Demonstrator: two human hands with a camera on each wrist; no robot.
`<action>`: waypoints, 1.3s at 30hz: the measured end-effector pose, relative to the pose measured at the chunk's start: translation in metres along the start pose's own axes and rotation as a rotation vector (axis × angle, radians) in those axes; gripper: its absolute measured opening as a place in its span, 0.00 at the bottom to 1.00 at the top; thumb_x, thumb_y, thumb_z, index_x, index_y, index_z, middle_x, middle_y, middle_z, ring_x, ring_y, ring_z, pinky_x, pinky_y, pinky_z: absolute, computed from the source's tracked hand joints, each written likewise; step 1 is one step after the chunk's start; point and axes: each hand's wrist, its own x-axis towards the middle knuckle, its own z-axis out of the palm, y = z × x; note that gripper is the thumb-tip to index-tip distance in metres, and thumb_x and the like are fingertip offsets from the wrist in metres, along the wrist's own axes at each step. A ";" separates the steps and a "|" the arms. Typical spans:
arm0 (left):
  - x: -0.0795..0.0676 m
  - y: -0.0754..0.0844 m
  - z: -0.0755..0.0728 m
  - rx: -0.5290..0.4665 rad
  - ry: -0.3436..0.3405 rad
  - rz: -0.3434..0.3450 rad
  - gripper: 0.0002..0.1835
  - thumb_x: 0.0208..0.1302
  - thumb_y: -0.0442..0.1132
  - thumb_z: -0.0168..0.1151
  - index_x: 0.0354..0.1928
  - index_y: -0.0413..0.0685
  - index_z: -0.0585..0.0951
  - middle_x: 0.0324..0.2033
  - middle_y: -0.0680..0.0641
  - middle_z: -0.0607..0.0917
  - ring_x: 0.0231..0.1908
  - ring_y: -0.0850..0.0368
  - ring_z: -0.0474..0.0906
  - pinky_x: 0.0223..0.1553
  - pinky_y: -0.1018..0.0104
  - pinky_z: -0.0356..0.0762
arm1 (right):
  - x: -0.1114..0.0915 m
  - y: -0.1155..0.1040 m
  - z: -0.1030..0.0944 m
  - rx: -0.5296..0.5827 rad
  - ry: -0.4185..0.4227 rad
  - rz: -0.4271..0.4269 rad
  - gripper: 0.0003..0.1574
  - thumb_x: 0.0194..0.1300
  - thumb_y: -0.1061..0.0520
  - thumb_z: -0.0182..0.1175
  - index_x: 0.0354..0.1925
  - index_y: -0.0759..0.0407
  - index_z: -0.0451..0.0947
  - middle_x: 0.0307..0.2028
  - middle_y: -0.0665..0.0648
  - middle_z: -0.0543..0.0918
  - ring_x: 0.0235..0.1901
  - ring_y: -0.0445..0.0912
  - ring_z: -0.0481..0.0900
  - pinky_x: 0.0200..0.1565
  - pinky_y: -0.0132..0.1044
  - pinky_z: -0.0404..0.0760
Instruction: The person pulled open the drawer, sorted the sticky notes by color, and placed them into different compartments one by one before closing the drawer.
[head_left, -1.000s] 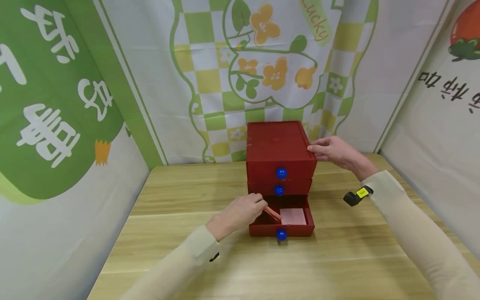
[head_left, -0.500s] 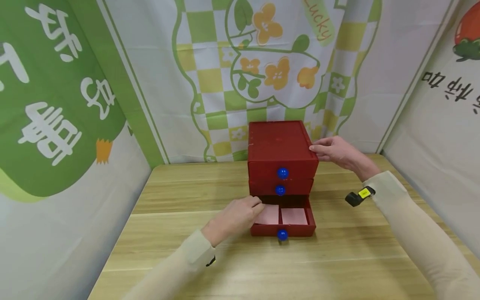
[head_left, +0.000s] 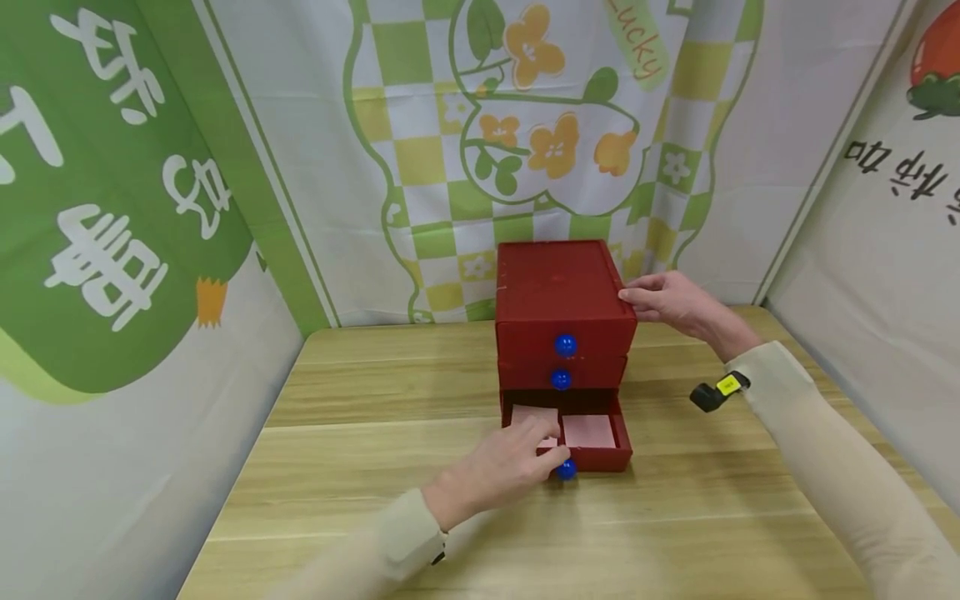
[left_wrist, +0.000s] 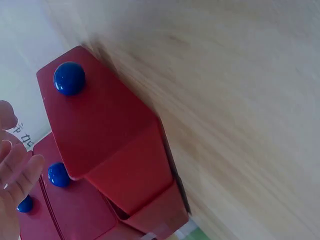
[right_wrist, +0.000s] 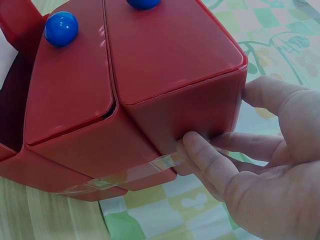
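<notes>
A red set of drawers (head_left: 558, 283) with blue knobs stands on the table, its bottom drawer (head_left: 600, 459) pulled out. Inside, on either side of a divider, lie two pale pink square note pads: the left pad (head_left: 534, 412) is partly covered by my fingers, the right pad (head_left: 588, 432) lies flat. My left hand (head_left: 510, 467) hovers over the drawer's front, fingers loosely bent near the lowest blue knob (head_left: 567, 470); nothing is in it. The left wrist view shows its fingertips apart from that knob (left_wrist: 70, 78). My right hand (right_wrist: 270, 160) presses its fingertips against the set's right side, thumb at the upper edge.
The wooden table (head_left: 360, 467) extends to both sides of the drawers. A printed curtain (head_left: 420, 150) hangs close behind, with a green-and-white panel (head_left: 112, 250) at left and a white one (head_left: 877, 275) at right. Clear tape (right_wrist: 162, 162) joins the tiers.
My left hand has lowered the left pink note pad into the drawer and let it go. It has then moved right and toward the drawer front. My right hand stays in place.
</notes>
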 end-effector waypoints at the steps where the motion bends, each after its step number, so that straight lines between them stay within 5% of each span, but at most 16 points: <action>1: 0.000 0.002 0.001 0.011 -0.009 0.006 0.13 0.64 0.32 0.41 0.43 0.52 0.75 0.40 0.48 0.73 0.39 0.57 0.70 0.36 0.70 0.76 | 0.000 0.000 0.000 0.001 0.000 -0.001 0.36 0.57 0.47 0.59 0.57 0.69 0.64 0.50 0.63 0.73 0.41 0.45 0.79 0.45 0.35 0.78; 10: -0.001 0.029 0.015 0.120 -0.116 0.168 0.16 0.67 0.33 0.38 0.43 0.54 0.76 0.43 0.50 0.74 0.38 0.59 0.70 0.28 0.78 0.72 | 0.001 0.003 -0.002 0.004 0.004 0.004 0.37 0.57 0.47 0.58 0.57 0.68 0.64 0.50 0.63 0.72 0.41 0.45 0.78 0.46 0.36 0.78; 15: 0.001 0.037 0.024 0.227 -0.213 0.160 0.11 0.64 0.36 0.42 0.38 0.55 0.76 0.44 0.50 0.71 0.37 0.58 0.67 0.23 0.75 0.67 | 0.001 0.003 -0.003 0.001 0.002 -0.002 0.38 0.57 0.46 0.59 0.58 0.68 0.63 0.50 0.63 0.73 0.41 0.45 0.79 0.45 0.36 0.78; 26: 0.009 0.039 0.023 0.315 -0.376 0.176 0.09 0.65 0.40 0.49 0.42 0.55 0.79 0.42 0.49 0.69 0.38 0.54 0.66 0.33 0.73 0.73 | 0.002 0.002 -0.003 -0.016 -0.007 0.001 0.38 0.57 0.46 0.58 0.58 0.69 0.62 0.53 0.64 0.70 0.43 0.46 0.77 0.46 0.35 0.78; 39: 0.015 0.026 0.036 0.313 -0.384 0.144 0.09 0.64 0.39 0.51 0.40 0.57 0.80 0.39 0.49 0.69 0.37 0.54 0.65 0.35 0.74 0.75 | 0.002 0.000 -0.002 -0.035 -0.005 0.008 0.38 0.58 0.47 0.58 0.59 0.68 0.62 0.54 0.65 0.68 0.45 0.47 0.76 0.46 0.35 0.77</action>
